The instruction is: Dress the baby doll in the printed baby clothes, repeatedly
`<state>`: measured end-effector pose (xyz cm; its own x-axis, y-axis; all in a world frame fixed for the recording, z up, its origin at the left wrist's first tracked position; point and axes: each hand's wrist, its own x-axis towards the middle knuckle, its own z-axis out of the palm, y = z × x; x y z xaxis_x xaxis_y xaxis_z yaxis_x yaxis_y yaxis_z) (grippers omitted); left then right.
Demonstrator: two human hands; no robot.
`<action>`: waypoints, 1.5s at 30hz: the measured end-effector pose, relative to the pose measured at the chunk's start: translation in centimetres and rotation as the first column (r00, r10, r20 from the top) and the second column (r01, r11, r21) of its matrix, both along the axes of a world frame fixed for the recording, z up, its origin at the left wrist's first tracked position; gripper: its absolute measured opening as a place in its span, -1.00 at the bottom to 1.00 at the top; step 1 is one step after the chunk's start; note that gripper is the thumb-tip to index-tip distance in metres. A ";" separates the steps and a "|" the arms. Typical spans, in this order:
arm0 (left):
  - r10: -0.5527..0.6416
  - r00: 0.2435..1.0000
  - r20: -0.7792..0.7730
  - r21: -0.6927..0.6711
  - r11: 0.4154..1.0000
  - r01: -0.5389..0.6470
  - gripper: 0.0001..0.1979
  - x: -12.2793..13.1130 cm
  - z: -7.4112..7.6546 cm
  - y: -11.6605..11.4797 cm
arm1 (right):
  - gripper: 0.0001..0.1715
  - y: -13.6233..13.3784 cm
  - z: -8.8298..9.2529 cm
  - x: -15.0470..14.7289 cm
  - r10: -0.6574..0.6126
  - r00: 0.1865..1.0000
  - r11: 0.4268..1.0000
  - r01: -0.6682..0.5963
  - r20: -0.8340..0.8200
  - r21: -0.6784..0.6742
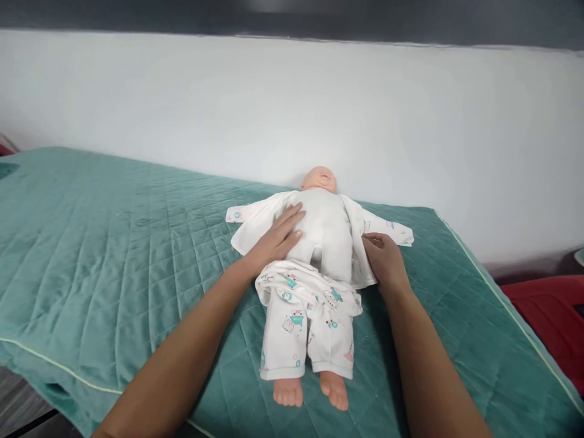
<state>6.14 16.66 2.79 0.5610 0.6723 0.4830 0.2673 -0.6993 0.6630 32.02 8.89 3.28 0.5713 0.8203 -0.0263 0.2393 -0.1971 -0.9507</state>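
Note:
A baby doll (322, 219) lies on its back, its head toward the wall and its bare feet toward me. Its white jacket (365, 264) hangs open at the front, the printed sleeves spread to both sides. Printed white pants (331, 340) are bunched around its upper legs. My left hand (279, 234) rests flat on the doll's side and belly, fingers stretched out. At the doll's other side, my right hand (383, 257) has its fingers closed on the jacket's edge near the sleeve; the fingertips are partly hidden.
A green quilted cover (137, 243) with pale piping lies under the doll. Behind it rises a white wall (228, 109) with a dark band on top. Something red (547, 316) stands beyond the right edge, and dark floor (22, 398) shows at lower left.

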 end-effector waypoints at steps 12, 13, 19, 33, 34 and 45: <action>-0.106 0.994 -0.030 -0.051 0.993 0.105 -0.74 -0.9 2.9 -1.7 | -0.57 -1.5 1.1 4.7 -0.205 0.885 0.969 0.244 0.418 -0.042; -0.151 0.987 -0.057 -0.070 0.987 0.147 -0.76 -1.0 3.3 -2.0 | -0.58 -1.6 1.0 5.1 -0.206 0.863 0.963 0.262 0.461 -0.060; -0.410 0.867 -0.283 -0.209 0.908 0.362 -0.80 -2.4 5.6 -2.9 | -0.68 -1.9 1.3 2.6 -0.239 0.722 0.971 0.155 0.650 0.184; -0.588 0.794 -0.155 -0.348 0.784 0.513 -0.94 -3.3 6.2 -2.9 | -0.56 -5.2 4.4 -7.5 0.730 0.597 0.637 -0.771 0.333 -0.014; -0.571 0.815 -0.102 -0.350 0.787 0.508 -0.93 -3.3 6.2 -2.9 | -0.54 -5.3 4.4 -7.4 0.750 0.593 0.624 -0.781 0.293 -0.017; -0.131 0.973 0.188 -0.545 0.811 0.214 -0.71 -3.0 4.3 -2.6 | -0.57 -4.5 3.7 -4.9 0.696 0.645 0.718 -0.617 -0.316 0.321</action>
<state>3.18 14.05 7.12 0.6507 0.7475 0.1336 0.0566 -0.2232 0.9731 27.14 4.39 6.93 -0.1498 0.9869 0.0592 -0.1518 0.0362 -0.9877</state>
